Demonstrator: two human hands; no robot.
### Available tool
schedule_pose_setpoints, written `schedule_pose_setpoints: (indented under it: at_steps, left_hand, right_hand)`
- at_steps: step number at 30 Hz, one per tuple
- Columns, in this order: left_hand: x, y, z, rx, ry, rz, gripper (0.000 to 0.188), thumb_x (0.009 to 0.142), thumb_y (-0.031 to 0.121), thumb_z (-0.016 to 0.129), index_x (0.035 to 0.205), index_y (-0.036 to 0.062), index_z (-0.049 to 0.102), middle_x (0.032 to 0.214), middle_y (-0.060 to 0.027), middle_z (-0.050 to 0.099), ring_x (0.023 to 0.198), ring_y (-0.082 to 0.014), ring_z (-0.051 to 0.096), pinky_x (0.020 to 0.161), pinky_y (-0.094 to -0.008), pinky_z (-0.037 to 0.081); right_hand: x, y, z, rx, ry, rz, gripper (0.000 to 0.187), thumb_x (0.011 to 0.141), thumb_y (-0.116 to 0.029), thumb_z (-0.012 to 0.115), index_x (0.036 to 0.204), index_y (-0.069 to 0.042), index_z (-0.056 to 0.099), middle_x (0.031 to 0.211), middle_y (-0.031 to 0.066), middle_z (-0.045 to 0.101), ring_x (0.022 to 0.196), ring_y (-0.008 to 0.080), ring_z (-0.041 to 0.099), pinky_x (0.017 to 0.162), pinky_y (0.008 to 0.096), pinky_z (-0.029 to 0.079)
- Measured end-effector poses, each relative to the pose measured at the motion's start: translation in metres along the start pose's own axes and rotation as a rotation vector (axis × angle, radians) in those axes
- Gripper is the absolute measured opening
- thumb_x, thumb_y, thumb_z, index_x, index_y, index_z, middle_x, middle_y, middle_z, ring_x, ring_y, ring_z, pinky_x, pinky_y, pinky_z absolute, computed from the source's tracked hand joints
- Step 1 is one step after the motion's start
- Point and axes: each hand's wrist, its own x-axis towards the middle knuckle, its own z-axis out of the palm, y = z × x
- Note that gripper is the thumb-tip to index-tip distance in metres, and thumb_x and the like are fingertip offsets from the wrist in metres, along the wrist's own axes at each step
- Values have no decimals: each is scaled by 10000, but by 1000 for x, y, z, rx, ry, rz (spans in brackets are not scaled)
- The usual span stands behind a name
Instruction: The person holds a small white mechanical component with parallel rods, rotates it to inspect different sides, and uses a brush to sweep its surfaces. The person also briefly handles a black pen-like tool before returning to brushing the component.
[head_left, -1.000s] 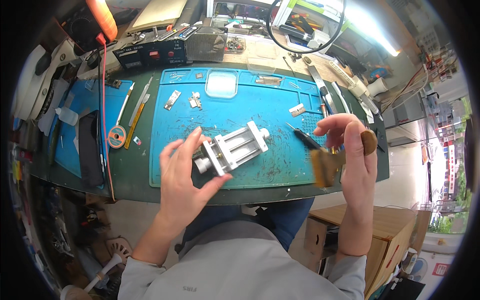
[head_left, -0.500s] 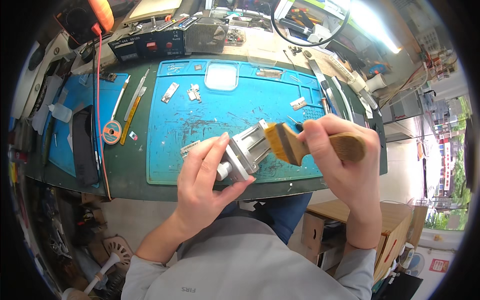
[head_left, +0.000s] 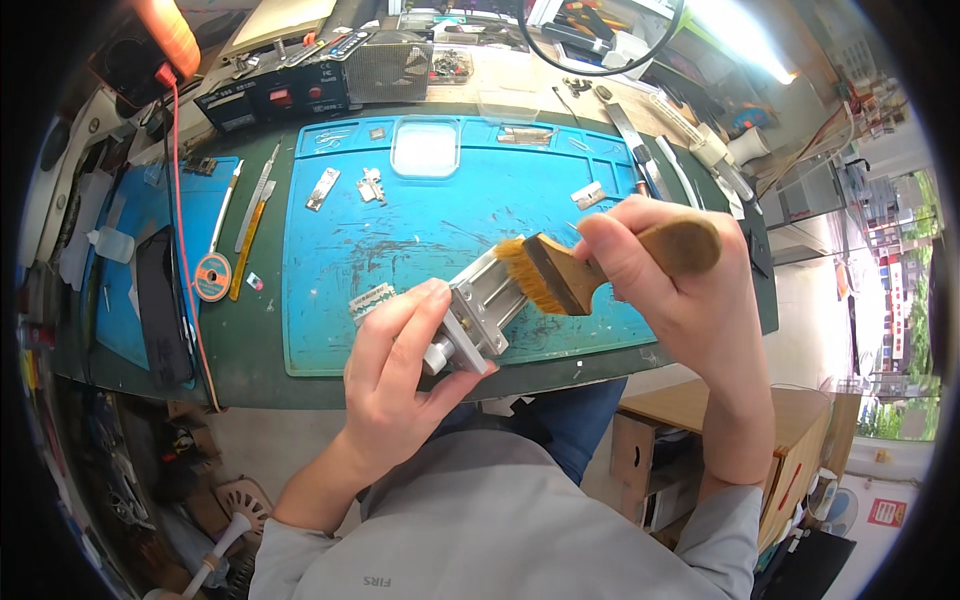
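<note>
My left hand (head_left: pixel 392 362) is closed round the near end of a silver metal clamp fixture (head_left: pixel 487 305) with rails and a round knob, held tilted above the blue mat. In my right hand (head_left: pixel 672 275) is a paint brush (head_left: pixel 560 277) with a wooden handle and yellow bristles. The bristles touch or lie just over the far end of the fixture; I cannot tell which. Beside my left fingers a razor blade (head_left: pixel 371 300) lies on the mat. Part of the fixture is hidden behind my left fingers and the bristles.
The blue work mat (head_left: pixel 400 245) bears small metal parts (head_left: pixel 370 186) and a clear plastic box (head_left: pixel 426 148). To the left are a solder spool (head_left: pixel 213 277), a yellow knife (head_left: pixel 249 250) and a red cable (head_left: pixel 184 240). Tools (head_left: pixel 640 155) lie at the right; a black power unit (head_left: pixel 275 98) stands behind.
The brush has moved a little left and down along the fixture, its bristles now over the far end. The fixture has tilted slightly, and the whole view has shifted a little.
</note>
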Motion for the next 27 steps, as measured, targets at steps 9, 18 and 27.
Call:
schedule_pose_setpoints:
  at_steps: [9, 18, 27]
  left_hand:
    - [2, 1, -1, 9, -10, -18, 787, 658, 100, 925, 1343, -38, 563, 1249, -185, 602, 1065, -301, 643, 865, -377, 564]
    - [1, 0, -2, 20, -23, -5, 780, 664, 100, 927, 1341, -35, 563, 1252, -188, 602, 1080, -304, 641, 871, -378, 561]
    - [0, 5, -4, 51, -30, 13, 771, 669, 94, 927, 1334, -34, 560, 1253, -184, 596, 1093, -307, 639, 879, -381, 565]
  right_hand:
    - [6, 10, 10, 39, -24, -132, 179, 956, -159, 696, 880, 2, 717, 720, 56, 662, 632, 99, 572, 595, 256, 463]
    - [7, 18, 9, -73, 49, -201, 156, 925, -133, 717, 883, 16, 707, 775, 70, 698, 644, 139, 613, 600, 267, 488]
    - [-14, 10, 23, -237, 13, -467, 116, 920, -101, 709, 864, 0, 708, 772, 91, 701, 646, 218, 669, 587, 314, 522]
